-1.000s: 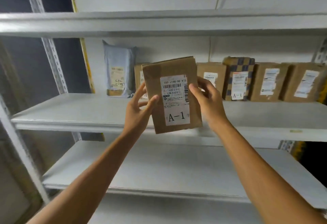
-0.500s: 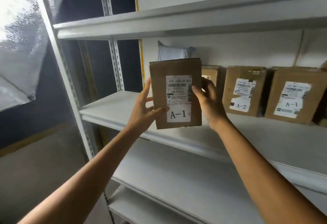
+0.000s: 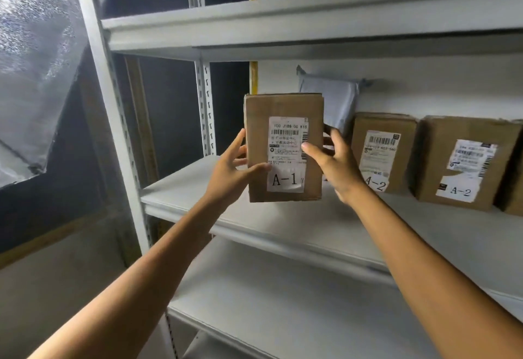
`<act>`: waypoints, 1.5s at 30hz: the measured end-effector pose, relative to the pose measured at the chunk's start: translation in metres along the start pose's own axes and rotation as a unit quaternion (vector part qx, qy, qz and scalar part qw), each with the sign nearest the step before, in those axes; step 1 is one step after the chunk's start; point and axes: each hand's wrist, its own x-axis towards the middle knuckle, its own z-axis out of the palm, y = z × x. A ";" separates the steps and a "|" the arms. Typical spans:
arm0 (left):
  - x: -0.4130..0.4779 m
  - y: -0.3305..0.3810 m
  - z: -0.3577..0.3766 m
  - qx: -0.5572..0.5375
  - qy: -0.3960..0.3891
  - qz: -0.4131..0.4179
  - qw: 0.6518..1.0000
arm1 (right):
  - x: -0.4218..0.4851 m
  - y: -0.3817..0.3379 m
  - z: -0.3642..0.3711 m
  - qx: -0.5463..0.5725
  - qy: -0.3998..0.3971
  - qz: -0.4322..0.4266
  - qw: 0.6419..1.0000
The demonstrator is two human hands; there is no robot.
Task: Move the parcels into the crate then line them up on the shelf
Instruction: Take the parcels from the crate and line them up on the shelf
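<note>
Head view: at frame centre both hands hold a brown cardboard parcel (image 3: 284,146) upright, its face turned to the camera, over the left part of the middle shelf (image 3: 181,188). I cannot tell whether its bottom edge touches the board. The box is taller than it is wide, its top flaps are slightly ragged, and a strip of tape runs down its left edge. A white label (image 3: 287,154) fills most of the face: the code "100 J188 00 K1S", a barcode, lines of small print, and a large "A-1" at the bottom.

The left hand (image 3: 229,171) grips the left side, thumb laid across the front at the label's lower corner. The right hand (image 3: 335,164) grips the right side, thumb on the label's edge, fingers curled behind.

Right of centre, a grey mailer bag (image 3: 332,98) leans on the back wall. Further right stand the nearer A-2 box (image 3: 382,152) and the farther A-2 box (image 3: 464,163).
</note>
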 end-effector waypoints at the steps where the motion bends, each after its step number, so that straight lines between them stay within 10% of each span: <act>1: 0.008 -0.008 -0.012 -0.021 -0.024 -0.003 0.999 | 0.005 0.001 0.013 -0.023 0.006 0.003 1.000; 31: 0.217 -0.204 -0.073 -0.001 -0.097 -0.062 0.993 | 0.160 0.149 0.168 -0.352 0.169 0.059 0.919; 45: 0.193 -0.192 -0.093 0.038 -0.124 -0.033 0.991 | 0.128 0.121 0.175 -0.249 0.221 0.131 0.934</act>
